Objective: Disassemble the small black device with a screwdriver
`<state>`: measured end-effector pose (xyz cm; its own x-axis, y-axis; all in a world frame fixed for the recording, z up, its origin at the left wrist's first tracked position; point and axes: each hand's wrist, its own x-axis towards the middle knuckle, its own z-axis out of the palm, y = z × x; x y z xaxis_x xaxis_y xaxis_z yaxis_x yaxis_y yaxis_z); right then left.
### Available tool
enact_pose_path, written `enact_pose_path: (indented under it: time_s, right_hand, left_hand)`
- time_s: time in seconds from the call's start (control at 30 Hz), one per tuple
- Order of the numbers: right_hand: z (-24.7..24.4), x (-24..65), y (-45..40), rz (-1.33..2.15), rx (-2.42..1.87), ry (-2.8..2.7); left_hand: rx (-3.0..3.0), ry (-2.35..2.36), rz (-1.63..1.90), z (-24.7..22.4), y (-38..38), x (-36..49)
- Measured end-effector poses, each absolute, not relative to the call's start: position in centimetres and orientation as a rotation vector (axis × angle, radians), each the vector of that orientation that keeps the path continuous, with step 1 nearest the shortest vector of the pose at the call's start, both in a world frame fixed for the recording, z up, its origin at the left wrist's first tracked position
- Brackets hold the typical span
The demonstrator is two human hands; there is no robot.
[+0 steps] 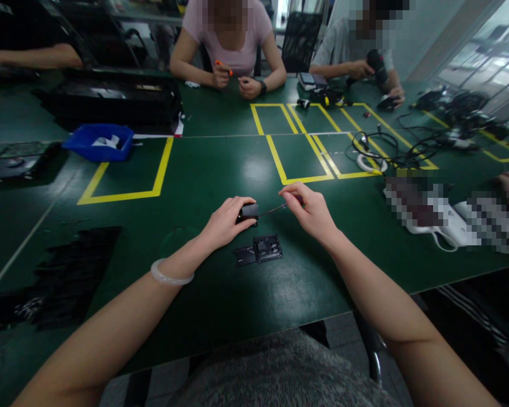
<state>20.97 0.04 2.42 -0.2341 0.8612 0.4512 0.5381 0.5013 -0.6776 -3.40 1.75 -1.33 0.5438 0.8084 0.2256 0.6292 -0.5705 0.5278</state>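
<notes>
My left hand (225, 224) is closed around a small black plastic casing (249, 212) with a glossy top, held at the table. Between the fingertips of my right hand (313, 213) is a thin screwdriver (273, 211), its shaft pointing left. The tip meets or nearly meets the casing's right side; the exact contact is too small to tell. Just below the casing, a black plastic frame (268, 247) lies flat, and a thin black plate (245, 256) adjoins it on the left. My right fingers partly cover the screwdriver's handle.
On the green table (212, 169), a blue tray (99, 144) and a long black housing (119, 99) stand at the back left. Black parts (74, 271) lie at the left. Cables (377, 147) and a white power strip (453, 223) are on the right. Co-workers sit opposite.
</notes>
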Motion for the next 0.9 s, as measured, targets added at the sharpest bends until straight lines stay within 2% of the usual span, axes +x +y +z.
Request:
enact_pose_path:
  time_s: [0.9]
  right_hand:
    - [2.47, 20.92, 0.02, 0.522, -1.157, -1.912]
  left_hand:
    - [2.389, 1.174, 0.622, -1.28, 1.75, -3.37]
